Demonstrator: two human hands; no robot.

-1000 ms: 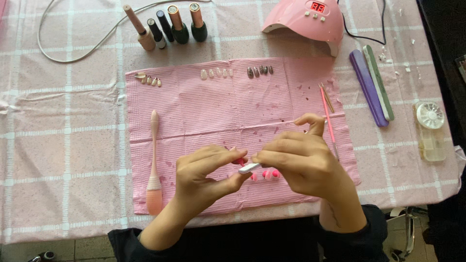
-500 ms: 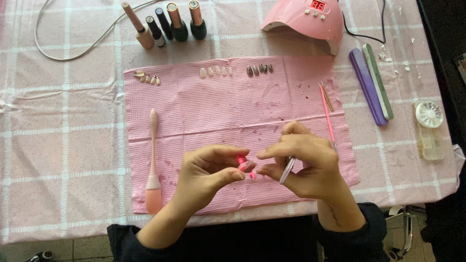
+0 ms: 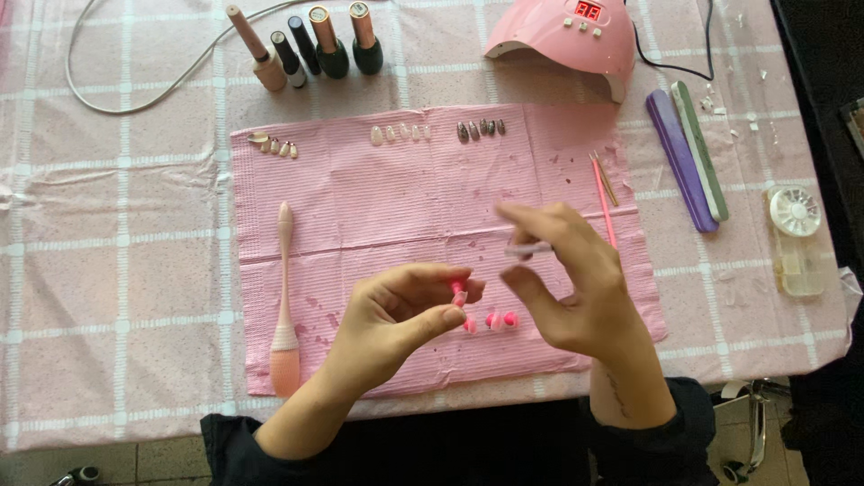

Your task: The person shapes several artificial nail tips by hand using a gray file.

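The nail tip point(image 3: 458, 290) is a small pink piece pinched between thumb and forefinger of the left hand point(image 3: 396, 315), raised just above the near part of the pink mat point(image 3: 360, 207). Its long axis looks near upright, the free end toward the far edge of the mat, though it is too small to be sure. Holding it by one end leaves its face bare to the right hand point(image 3: 576, 288), which is just right of it and apart. That hand pinches a thin pale tool point(image 3: 529, 249) between thumb and forefinger, the other fingers loosely spread; the tool lies roughly level, its long axis across the mat and its free end toward the left hand.

On the mat just under the tip sit three small pink pieces point(image 3: 490, 320) in a row. A pink brush point(image 3: 284, 297) lies lengthwise at the mat's left side. Rows of nail tips point(image 3: 400, 133) line its far edge, within reach. Beyond the mat stand polish bottles point(image 3: 315, 40) and a pink lamp point(image 3: 562, 36); files point(image 3: 691, 162) lie to its right.
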